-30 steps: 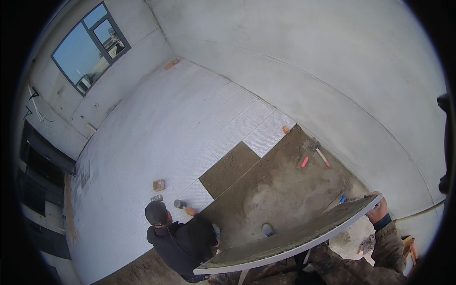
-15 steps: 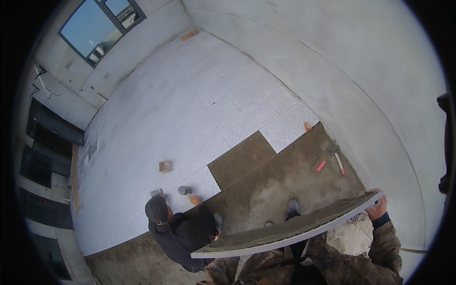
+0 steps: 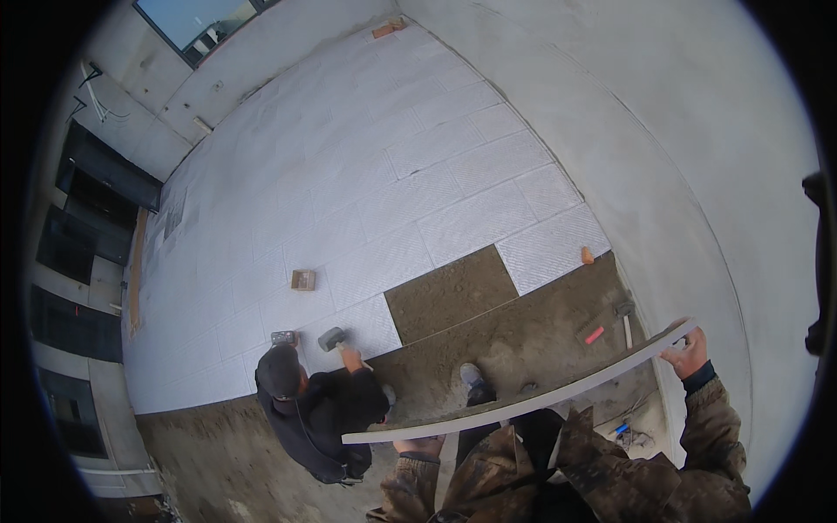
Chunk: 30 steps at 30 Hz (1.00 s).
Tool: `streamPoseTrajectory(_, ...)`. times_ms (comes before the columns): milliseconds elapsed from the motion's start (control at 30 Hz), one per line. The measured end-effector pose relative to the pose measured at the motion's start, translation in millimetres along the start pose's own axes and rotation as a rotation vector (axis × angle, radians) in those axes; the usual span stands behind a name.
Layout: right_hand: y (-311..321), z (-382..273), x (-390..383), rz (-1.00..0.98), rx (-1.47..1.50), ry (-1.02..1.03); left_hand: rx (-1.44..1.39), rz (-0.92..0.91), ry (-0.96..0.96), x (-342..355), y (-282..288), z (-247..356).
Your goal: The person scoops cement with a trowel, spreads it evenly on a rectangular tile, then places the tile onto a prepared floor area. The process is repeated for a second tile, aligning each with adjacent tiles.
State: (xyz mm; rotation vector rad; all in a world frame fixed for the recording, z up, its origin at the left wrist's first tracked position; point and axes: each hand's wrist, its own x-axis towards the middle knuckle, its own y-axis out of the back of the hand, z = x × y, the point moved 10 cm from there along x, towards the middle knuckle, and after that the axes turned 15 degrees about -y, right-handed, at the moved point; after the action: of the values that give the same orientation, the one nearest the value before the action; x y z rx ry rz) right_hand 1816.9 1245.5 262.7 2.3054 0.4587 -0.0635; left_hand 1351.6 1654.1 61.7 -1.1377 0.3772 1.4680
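I am carrying a large, thin tile slab (image 3: 523,404) with a light grey edge and a dark, rough-looking face. My right hand (image 3: 686,353) grips its raised right end, near the wall. My left hand (image 3: 421,445) supports the lower edge near the left end, its fingers partly hidden by the slab. Just beyond that end, a co-worker in dark clothes and a cap crouches on the floor, holding a rubber mallet (image 3: 332,338) over the laid tiles (image 3: 349,301). A rectangular gap of bare brown mortar bed (image 3: 453,292) lies among those tiles.
A plain grey wall (image 3: 645,157) runs along my right side. Near it lie a hammer (image 3: 625,318), a red-handled tool (image 3: 595,336) and an orange block (image 3: 587,255). A small box (image 3: 303,280) stands on the tiles. Windows and dark openings are at the left.
The slab has turned more edge-on, with less of its dark face showing. My left hand has come into sight beneath it. The co-worker's mallet has shifted slightly, and my view has moved.
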Motion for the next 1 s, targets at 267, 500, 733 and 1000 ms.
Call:
streamPoseTrajectory(267,-31.9,-79.0,70.4,0.033,-0.023,0.057,0.261,-0.171,-0.165,78.5,-57.0,23.4)
streamPoseTrajectory(500,-71.8,-117.3,125.5,0.016,0.010,0.023,0.019,0.220,0.127,126.3,-54.7,18.4)
streamPoseTrajectory(733,-130.1,-110.7,197.8,-0.043,0.027,0.048,-0.112,0.113,0.121,185.1,-66.0,4.0)
streamPoseTrajectory(1000,-206.5,-77.3,276.2,0.036,0.014,-0.019,0.028,0.303,0.066,254.3,-47.4,-26.2)
